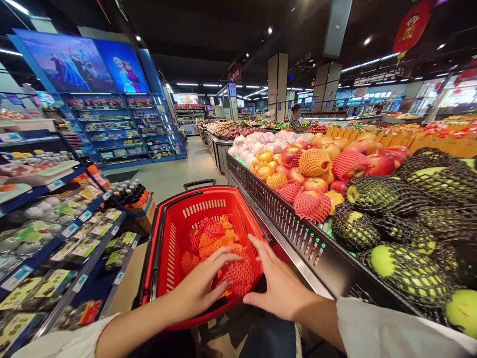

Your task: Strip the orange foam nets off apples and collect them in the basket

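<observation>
Below me is a red shopping basket [190, 196] with black handles. Several pieces in orange foam nets [210, 243] and red foam nets [213, 228] lie inside; the nets largely hide what they wrap. At the near end is a round fruit in a red foam net [240, 272], between my hands. My left hand [203, 281] is over the basket at the fruit's left side, fingers spread and stretched toward it. On the other side my right hand [278, 283] reaches over the near right rim, thumb and fingers apart. Whether either hand touches the fruit, I cannot tell.
On the right, a black-walled produce stand [279, 211] holds apples [316, 185] in foam nets and green melons [421, 278] in black nets. Packaged goods fill the left shelves [74, 223]. A carton of bottles [139, 206] stands beyond the basket's left. Another person [297, 119] is farther back.
</observation>
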